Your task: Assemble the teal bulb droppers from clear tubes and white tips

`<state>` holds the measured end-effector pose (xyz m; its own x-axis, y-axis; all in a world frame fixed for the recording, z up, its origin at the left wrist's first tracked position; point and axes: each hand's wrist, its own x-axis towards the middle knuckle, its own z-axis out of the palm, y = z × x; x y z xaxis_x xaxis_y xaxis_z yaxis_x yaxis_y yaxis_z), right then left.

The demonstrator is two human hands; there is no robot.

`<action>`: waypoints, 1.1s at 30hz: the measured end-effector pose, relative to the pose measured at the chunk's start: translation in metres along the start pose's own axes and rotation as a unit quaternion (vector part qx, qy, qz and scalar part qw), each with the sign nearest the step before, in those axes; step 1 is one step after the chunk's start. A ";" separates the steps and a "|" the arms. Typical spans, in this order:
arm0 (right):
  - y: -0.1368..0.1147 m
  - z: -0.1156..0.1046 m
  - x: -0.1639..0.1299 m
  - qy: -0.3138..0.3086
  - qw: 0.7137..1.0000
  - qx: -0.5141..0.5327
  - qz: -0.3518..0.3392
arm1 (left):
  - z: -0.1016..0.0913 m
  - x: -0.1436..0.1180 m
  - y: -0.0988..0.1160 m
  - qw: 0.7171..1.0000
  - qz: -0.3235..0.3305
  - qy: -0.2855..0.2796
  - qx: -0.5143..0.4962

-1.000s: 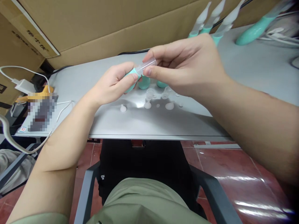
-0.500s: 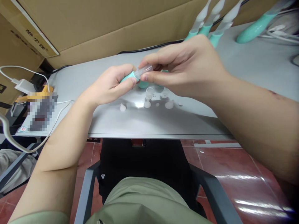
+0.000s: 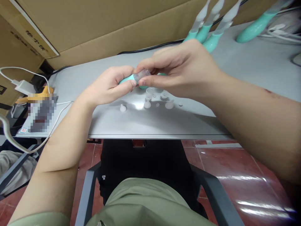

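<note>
My left hand (image 3: 110,86) grips a small teal handle (image 3: 125,79) just above the grey table (image 3: 131,121). My right hand (image 3: 181,70) pinches the clear plastic tip (image 3: 141,75) that sits on the end of that handle, thumb below and fingers on top. Both hands meet over the table's middle. Directly under them lie several small clear plastic caps and tips (image 3: 157,99), with one white cap (image 3: 123,108) a little to the left.
Teal tools with clear tips (image 3: 207,29) lie at the back right, another teal one (image 3: 255,25) beside white cables (image 3: 279,34). Cardboard boxes (image 3: 105,28) stand behind the table. A white charger and cable (image 3: 23,86) sit at the left edge. A chair (image 3: 211,188) is below.
Both hands have sunk slightly toward the table, and my right hand has slid left along the clear tip, closer to my left hand.
</note>
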<state>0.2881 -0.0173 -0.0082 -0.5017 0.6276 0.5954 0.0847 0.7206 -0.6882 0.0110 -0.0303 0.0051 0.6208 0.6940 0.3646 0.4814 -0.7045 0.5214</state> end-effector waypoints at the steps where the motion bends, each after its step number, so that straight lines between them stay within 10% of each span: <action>1: 0.000 0.002 -0.001 0.008 1.000 -0.004 -0.002 | 0.001 0.001 0.001 1.000 -0.005 0.008 -0.008; 8: -0.002 0.015 -0.011 0.103 0.965 -0.197 -0.136 | -0.003 0.008 -0.013 0.993 -0.005 0.121 -0.007; 14: -0.009 0.039 -0.025 -0.164 0.894 -0.366 -0.198 | -0.001 0.007 -0.021 0.992 0.011 0.122 0.006; 23: -0.012 0.059 -0.022 -0.185 0.882 -0.388 -0.192 | 0.000 0.003 -0.024 0.995 0.030 0.086 0.033; 28: -0.010 0.031 -0.016 -0.116 0.929 -0.300 -0.182 | -0.002 0.004 -0.026 0.996 0.011 0.079 0.039; 33: 0.005 -0.002 -0.004 0.145 0.984 -0.059 -0.081 | -0.002 0.005 -0.019 0.998 0.003 0.067 0.020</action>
<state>0.2916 -0.0155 -0.0131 -0.2514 0.5466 0.7988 0.1324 0.8369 -0.5311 0.0041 -0.0131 -0.0014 0.5361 0.7015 0.4696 0.5042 -0.7122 0.4884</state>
